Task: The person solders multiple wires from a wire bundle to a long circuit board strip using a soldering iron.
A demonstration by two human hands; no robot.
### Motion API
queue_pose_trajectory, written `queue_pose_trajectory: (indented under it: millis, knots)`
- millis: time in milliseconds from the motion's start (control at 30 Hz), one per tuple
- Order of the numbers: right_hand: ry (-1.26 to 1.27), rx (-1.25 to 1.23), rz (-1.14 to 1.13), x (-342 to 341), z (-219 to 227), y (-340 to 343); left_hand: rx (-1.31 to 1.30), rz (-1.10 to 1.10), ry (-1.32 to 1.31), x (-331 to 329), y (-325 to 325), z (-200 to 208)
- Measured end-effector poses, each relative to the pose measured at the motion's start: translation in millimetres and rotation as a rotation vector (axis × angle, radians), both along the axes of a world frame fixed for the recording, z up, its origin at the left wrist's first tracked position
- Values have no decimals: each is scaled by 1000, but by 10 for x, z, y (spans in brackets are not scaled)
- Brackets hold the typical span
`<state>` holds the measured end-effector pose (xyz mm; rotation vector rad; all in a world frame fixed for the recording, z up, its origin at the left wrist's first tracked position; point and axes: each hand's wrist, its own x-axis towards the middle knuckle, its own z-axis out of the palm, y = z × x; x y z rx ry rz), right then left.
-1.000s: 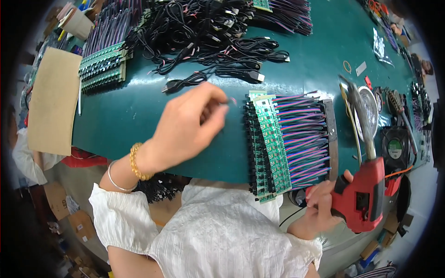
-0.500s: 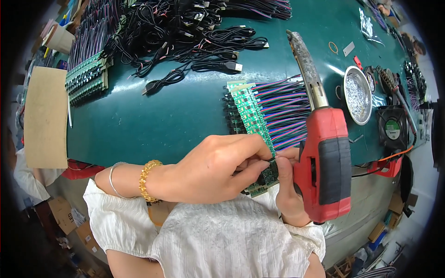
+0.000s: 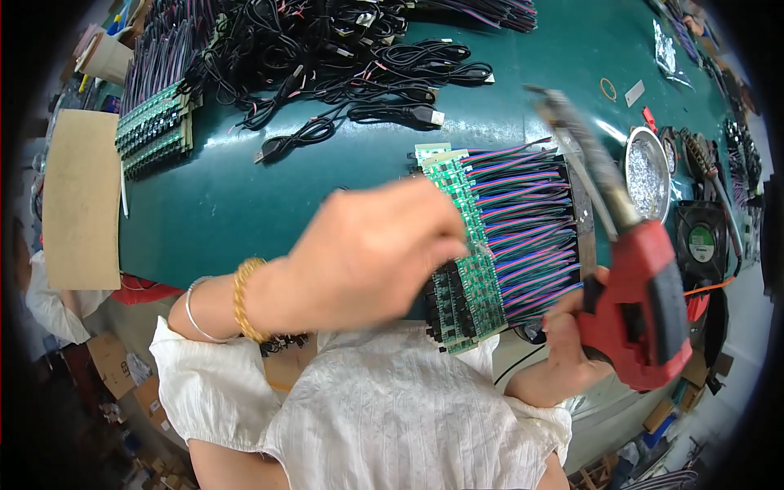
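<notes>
My left hand (image 3: 359,253), smeared by motion, hovers at the left side of a panel of green circuit boards (image 3: 453,192). Its fingers are curled in and closed; whatever they may pinch is hidden. Rows of black, red and blue wires (image 3: 531,216) run rightward from the panel, and black parts (image 3: 449,302) line its lower left. In my right hand (image 3: 563,347) is a red and black soldering gun (image 3: 645,302), its long metal barrel angled up and to the left over the table, blurred, beyond the wire ends.
Black cables with plugs (image 3: 392,114) are heaped at the back. Boards with wires (image 3: 155,131) are stacked at the far left by a brown cardboard sheet (image 3: 82,204). Rightward are a metal bowl (image 3: 628,171) of silvery bits and a black fan (image 3: 698,233). The green table (image 3: 204,220) lies beneath.
My right hand and the soldering gun have moved right, away from the boards, and the gun leans further left. My left hand has lifted up and leftward from the panel, parting from the right.
</notes>
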<state>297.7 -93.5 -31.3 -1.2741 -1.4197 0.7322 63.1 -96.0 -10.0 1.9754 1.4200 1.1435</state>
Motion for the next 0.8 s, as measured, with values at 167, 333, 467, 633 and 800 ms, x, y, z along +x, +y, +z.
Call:
queue_pose_trajectory:
  millis: [167,333,467,633,800]
  knots:
    - [382,-154,159,628,-530,-209,-238,142,-88,-214,149,-94]
    - [376,-212,272,151,-144,-118,-283,135,-65,-215,255,-106]
    - [347,-214,334,247,-183,-137,-190,125,51,-253,305,-81]
    - [342,-246,399,261,-169,-123,-116,150,142,-242,310,-87]
    - [413,-280,457,257,-180,-93,-107,189,161,-184,301,-85]
